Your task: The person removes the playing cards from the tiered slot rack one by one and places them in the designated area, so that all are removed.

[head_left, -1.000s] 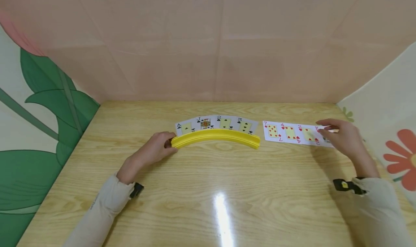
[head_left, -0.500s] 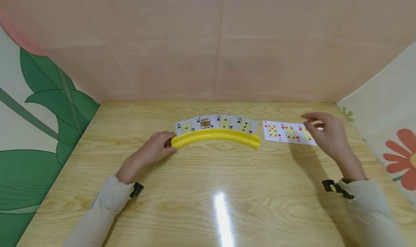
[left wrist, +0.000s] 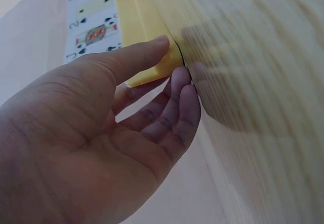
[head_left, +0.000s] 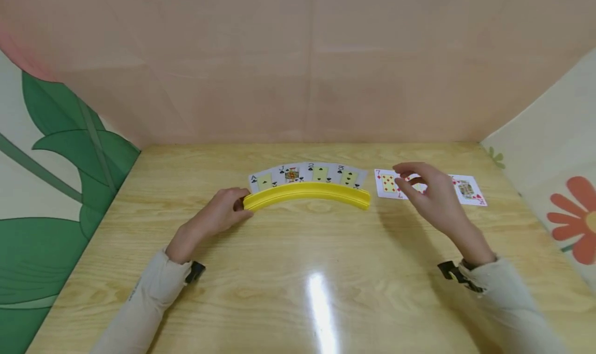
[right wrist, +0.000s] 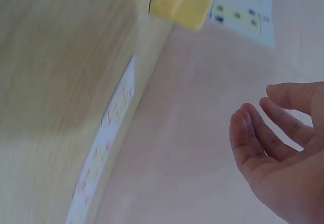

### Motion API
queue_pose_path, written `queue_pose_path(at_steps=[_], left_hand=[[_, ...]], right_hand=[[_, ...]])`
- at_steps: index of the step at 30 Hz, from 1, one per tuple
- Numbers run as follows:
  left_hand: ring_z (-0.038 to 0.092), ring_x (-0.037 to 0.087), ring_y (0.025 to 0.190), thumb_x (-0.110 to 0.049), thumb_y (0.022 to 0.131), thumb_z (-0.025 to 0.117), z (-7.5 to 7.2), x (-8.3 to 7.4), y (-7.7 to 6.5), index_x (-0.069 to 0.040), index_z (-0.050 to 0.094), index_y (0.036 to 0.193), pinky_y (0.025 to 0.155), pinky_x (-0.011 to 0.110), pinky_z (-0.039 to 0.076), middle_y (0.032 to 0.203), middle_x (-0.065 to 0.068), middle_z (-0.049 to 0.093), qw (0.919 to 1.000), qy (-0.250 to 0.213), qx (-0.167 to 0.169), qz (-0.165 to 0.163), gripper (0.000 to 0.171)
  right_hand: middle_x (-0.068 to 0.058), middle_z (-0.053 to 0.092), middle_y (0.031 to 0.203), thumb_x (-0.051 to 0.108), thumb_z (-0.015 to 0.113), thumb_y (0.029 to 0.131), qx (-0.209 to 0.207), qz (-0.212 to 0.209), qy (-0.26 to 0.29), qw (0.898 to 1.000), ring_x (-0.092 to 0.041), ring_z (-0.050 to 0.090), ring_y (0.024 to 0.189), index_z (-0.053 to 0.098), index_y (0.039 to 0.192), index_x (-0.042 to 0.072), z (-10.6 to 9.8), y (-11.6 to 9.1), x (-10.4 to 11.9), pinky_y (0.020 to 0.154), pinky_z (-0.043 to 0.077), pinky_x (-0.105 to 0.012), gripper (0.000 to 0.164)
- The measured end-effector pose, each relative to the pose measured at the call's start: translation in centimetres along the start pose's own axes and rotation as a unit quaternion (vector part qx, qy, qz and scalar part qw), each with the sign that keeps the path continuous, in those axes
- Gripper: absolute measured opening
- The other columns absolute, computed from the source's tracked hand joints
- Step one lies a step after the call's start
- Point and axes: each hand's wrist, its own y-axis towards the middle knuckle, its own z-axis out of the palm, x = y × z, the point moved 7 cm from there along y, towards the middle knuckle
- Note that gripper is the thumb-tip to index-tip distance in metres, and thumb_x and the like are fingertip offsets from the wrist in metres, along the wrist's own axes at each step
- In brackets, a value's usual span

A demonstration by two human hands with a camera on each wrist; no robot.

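My left hand (head_left: 219,211) grips the left end of a curved yellow card holder (head_left: 307,190), thumb on the front and fingers bent round behind. Several spade playing cards (head_left: 319,173) stand fanned in its slot, an ace and a jack among them. To the right of the holder, red-suited cards (head_left: 388,183) lie face up in a row on the table. Above that row hovers my right hand (head_left: 435,196), fingers loosely bent and nothing between them, hiding the middle cards. A face card (head_left: 467,190) ends the row. In the right wrist view the hand (right wrist: 283,143) is apart from the cards.
The wooden table (head_left: 261,292) ends at a pinkish wall covering (head_left: 233,85) behind the cards. Panels with a painted green plant (head_left: 65,100) and a red flower (head_left: 575,214) flank it left and right.
My right hand has moved left along the row, from the face card at its right end to over the middle cards, uncovering the face card. The left hand stays on the holder.
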Motion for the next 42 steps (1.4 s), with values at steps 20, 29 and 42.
queue_pose_path(at_steps=[20, 29, 42], left_hand=[[0.058, 0.017, 0.083, -0.011, 0.089, 0.076, -0.4, 1.0, 0.3, -0.005, 0.067, 0.115, 0.071, 0.030, 0.051, 0.107, 0.007, 0.067, 1.0000, 0.000, -0.002, -0.001, 0.028], [0.059, 0.018, 0.084, -0.011, 0.090, 0.075, -0.7, 0.7, 0.4, -0.004, 0.066, 0.116, 0.072, 0.031, 0.051, 0.107, 0.008, 0.067, 1.0000, -0.002, 0.002, -0.005, 0.029], [0.059, 0.018, 0.085, -0.012, 0.090, 0.076, -0.6, 0.7, 0.5, -0.004, 0.066, 0.116, 0.073, 0.031, 0.051, 0.109, 0.009, 0.067, 1.0000, 0.000, 0.006, -0.002, 0.029]], right_hand=[[-0.015, 0.066, 0.119, 0.000, 0.067, 0.093, 0.054, 0.052, 0.123, 0.990, -0.026, 0.063, 0.105, 0.061, 0.125, -0.002, 7.0, 2.6, 1.0, 0.084, 0.051, -0.017, 0.032], [-0.020, 0.070, 0.104, 0.003, 0.067, 0.094, 0.073, 0.085, 0.101, 0.989, -0.030, 0.068, 0.093, 0.066, 0.116, -0.005, 7.7, 3.5, 0.5, 0.075, 0.053, -0.015, 0.024], [-0.024, 0.069, 0.104, 0.003, 0.065, 0.095, 0.063, 0.083, 0.094, 0.990, -0.032, 0.068, 0.090, 0.068, 0.107, -0.007, 7.3, 2.9, 0.6, 0.070, 0.051, -0.012, 0.016]])
